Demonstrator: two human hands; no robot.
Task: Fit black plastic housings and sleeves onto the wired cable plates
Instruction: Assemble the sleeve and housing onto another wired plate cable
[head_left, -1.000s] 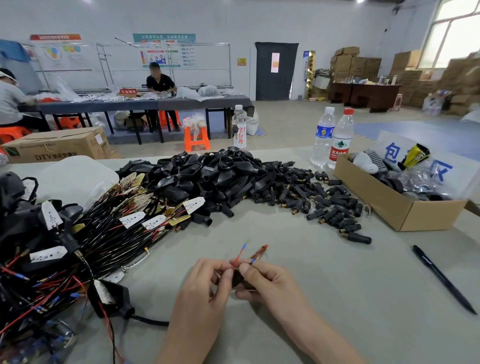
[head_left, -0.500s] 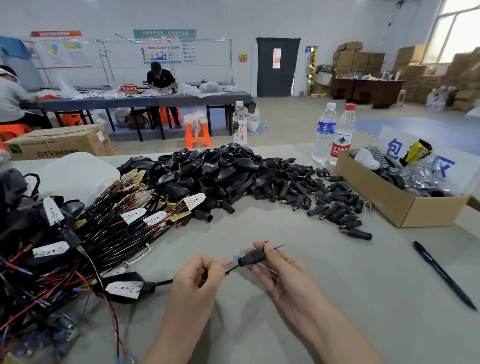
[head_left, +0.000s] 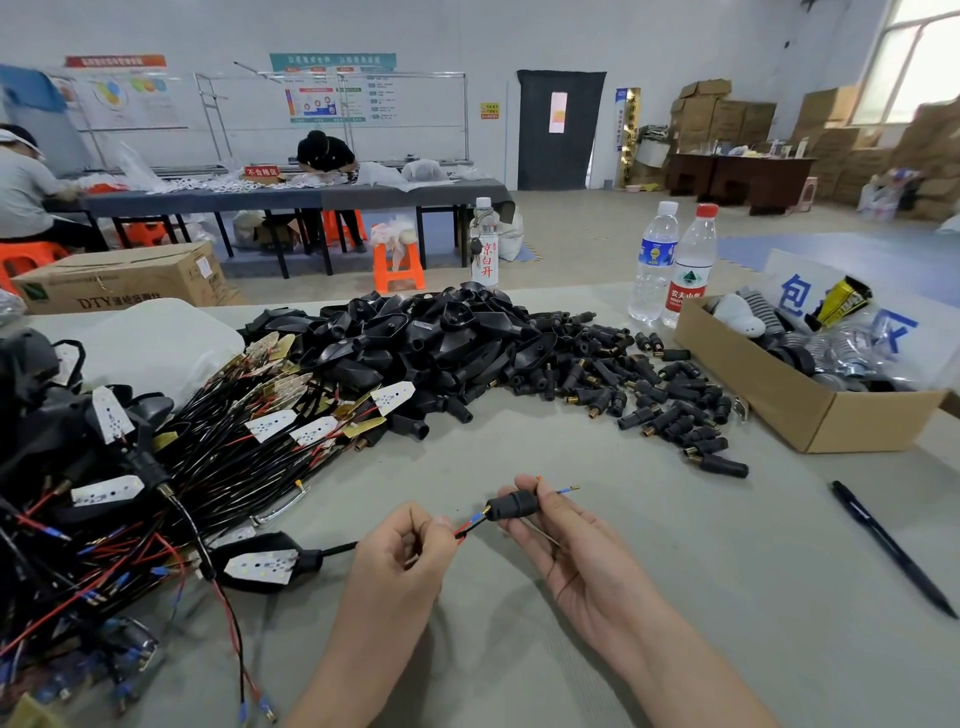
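My right hand (head_left: 571, 551) pinches a black sleeve (head_left: 511, 505) threaded on a red and a blue wire, whose tips (head_left: 569, 489) stick out past my fingers. My left hand (head_left: 402, 545) pinches the same wires (head_left: 467, 525) just left of the sleeve. The black cable (head_left: 337, 549) runs left from that hand to a white plate seated in a black housing (head_left: 262, 566) lying on the table. A heap of loose black housings (head_left: 436, 332) and small sleeves (head_left: 670, 405) lies beyond my hands. Wired plates (head_left: 270, 426) are bundled at the left.
An open cardboard box (head_left: 810, 415) with odds and ends stands at the right, two water bottles (head_left: 675, 265) behind it, a third bottle (head_left: 484, 249) at the table's far edge. A black pen (head_left: 891, 545) lies right of my hands. White bags (head_left: 150, 343) sit at back left.
The sleeve has slid along the wires toward my left hand, and more wire tip shows beyond my right fingers. The plate in its housing now lies in view at the left.
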